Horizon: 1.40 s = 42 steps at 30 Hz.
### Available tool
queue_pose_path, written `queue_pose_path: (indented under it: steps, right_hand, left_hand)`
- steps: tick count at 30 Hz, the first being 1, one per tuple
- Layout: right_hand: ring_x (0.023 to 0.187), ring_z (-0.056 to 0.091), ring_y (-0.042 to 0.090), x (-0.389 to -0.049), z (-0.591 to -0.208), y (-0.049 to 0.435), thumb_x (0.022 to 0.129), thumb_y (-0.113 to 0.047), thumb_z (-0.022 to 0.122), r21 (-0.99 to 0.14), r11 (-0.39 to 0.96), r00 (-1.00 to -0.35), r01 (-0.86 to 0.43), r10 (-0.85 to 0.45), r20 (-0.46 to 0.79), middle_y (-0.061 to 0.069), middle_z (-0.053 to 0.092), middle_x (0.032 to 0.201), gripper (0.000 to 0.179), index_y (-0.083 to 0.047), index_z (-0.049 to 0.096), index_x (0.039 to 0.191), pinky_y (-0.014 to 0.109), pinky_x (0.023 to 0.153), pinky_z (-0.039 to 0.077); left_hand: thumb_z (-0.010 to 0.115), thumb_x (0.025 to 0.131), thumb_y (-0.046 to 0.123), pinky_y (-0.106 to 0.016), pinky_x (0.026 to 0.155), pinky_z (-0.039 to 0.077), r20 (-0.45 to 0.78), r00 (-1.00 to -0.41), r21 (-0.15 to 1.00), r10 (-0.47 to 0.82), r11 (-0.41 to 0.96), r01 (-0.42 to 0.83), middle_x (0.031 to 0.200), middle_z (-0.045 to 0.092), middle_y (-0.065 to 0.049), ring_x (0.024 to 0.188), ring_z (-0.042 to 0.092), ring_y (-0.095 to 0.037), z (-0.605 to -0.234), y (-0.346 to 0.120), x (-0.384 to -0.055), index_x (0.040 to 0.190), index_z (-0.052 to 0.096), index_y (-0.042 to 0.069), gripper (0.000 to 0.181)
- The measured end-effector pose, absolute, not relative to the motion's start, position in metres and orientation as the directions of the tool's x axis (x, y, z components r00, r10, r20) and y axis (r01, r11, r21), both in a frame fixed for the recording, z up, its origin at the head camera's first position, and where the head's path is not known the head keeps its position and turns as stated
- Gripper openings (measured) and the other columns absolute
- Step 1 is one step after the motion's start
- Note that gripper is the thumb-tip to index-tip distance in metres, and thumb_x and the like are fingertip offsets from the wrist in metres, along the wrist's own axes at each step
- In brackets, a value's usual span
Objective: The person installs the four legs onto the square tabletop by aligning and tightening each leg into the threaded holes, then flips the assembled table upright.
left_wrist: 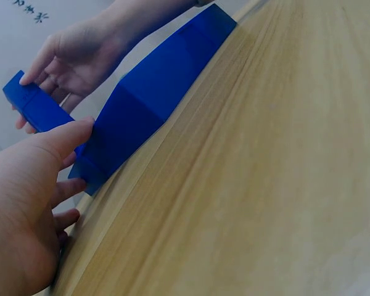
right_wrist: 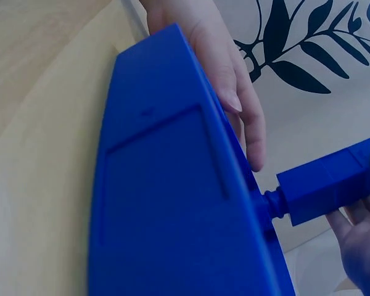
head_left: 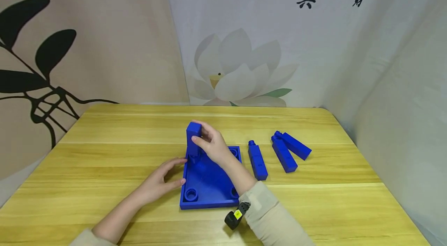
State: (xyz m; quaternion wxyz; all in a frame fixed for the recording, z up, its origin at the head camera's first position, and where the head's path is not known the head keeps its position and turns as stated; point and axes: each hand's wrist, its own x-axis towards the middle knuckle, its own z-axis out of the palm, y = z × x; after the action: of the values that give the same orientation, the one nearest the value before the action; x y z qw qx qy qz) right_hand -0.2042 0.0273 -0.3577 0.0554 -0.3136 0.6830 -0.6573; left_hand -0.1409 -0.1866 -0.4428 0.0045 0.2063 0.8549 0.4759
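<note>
A blue plastic square panel (head_left: 213,182) with raised edges and round corner sockets lies flat on the table. My right hand (head_left: 214,145) grips a blue square leg (head_left: 193,137) between thumb and fingers, holding it upright over the panel's far left corner. In the right wrist view the leg's threaded end (right_wrist: 274,203) is at the corner socket, with some thread showing. The left hand (head_left: 158,184) rests thumb and fingertips against the panel's left edge, fingers spread and not wrapped round it. From the left wrist, the thumb (left_wrist: 80,131) lies beside the panel's rim.
To the right of the panel, a blue leg (head_left: 257,160) lies on the wooden table (head_left: 331,199). Farther right are two more, one leg (head_left: 284,155) touching another leg (head_left: 297,146). A printed curtain (head_left: 139,44) hangs behind the table's far edge.
</note>
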Motion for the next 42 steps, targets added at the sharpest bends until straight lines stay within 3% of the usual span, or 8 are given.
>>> queue_pose_path:
  steps: [7,18,24,32,38,42]
  right_hand:
    - [0.117,0.054,0.032,-0.211,-0.361,0.03,0.097,0.0,0.053,-0.939,-0.025,-0.789,-0.342,-0.536,0.302,0.025,0.055,0.129,0.044,0.007,0.042,0.139,0.033,0.098,0.044]
    - [0.109,0.06,0.024,-0.229,-0.387,0.025,0.091,-0.004,0.065,-0.934,-0.016,-0.835,-0.358,-0.442,0.328,0.018,0.062,0.122,0.045,0.001,0.05,0.133,0.032,0.09,0.049]
    - [0.105,0.061,0.02,-0.229,-0.386,0.02,0.088,-0.008,0.07,-0.945,0.007,-0.872,-0.328,-0.387,0.299,0.013,0.064,0.117,0.045,-0.001,0.053,0.128,0.032,0.089,0.05]
    - [0.101,0.06,0.026,-0.229,-0.383,0.016,0.083,-0.006,0.075,-0.97,0.033,-0.926,-0.242,-0.307,0.22,0.013,0.064,0.11,0.045,0.001,0.052,0.121,0.034,0.087,0.05]
    - [0.09,0.062,0.023,-0.214,-0.362,0.017,0.081,-0.001,0.075,-0.977,0.016,-0.938,-0.212,-0.284,0.199,0.009,0.064,0.099,0.039,0.003,0.052,0.112,0.03,0.079,0.053]
    - [0.092,0.061,0.025,-0.209,-0.357,0.018,0.081,0.0,0.076,-0.974,0.008,-0.934,-0.228,-0.284,0.216,0.008,0.063,0.098,0.038,0.003,0.052,0.11,0.029,0.08,0.052]
  left_hand:
    - [0.07,0.089,0.029,-0.062,0.104,0.026,0.17,-0.921,0.825,0.349,0.461,0.327,0.143,0.043,-0.017,0.133,0.034,-0.04,-0.443,-0.186,-0.141,0.138,0.05,0.011,0.056]
    - [0.07,0.089,0.028,-0.063,0.104,0.024,0.16,-0.923,0.831,0.351,0.457,0.318,0.144,0.042,-0.018,0.135,0.027,-0.043,-0.441,-0.186,-0.141,0.138,0.05,0.012,0.055]
    - [0.07,0.089,0.029,-0.064,0.103,0.025,0.152,-0.924,0.823,0.351,0.473,0.315,0.144,0.041,-0.018,0.135,0.028,-0.044,-0.442,-0.187,-0.142,0.139,0.049,0.011,0.057]
    - [0.071,0.088,0.031,-0.063,0.105,0.024,0.148,-0.927,0.831,0.346,0.464,0.306,0.145,0.041,-0.016,0.136,0.027,-0.041,-0.443,-0.188,-0.142,0.139,0.049,0.011,0.058]
    - [0.069,0.089,0.03,-0.064,0.103,0.024,0.161,-0.923,0.824,0.349,0.468,0.32,0.144,0.041,-0.018,0.135,0.028,-0.044,-0.442,-0.186,-0.142,0.138,0.05,0.01,0.056]
    - [0.069,0.089,0.031,-0.064,0.104,0.024,0.15,-0.927,0.829,0.345,0.467,0.308,0.145,0.04,-0.019,0.135,0.027,-0.044,-0.442,-0.186,-0.141,0.139,0.049,0.011,0.057]
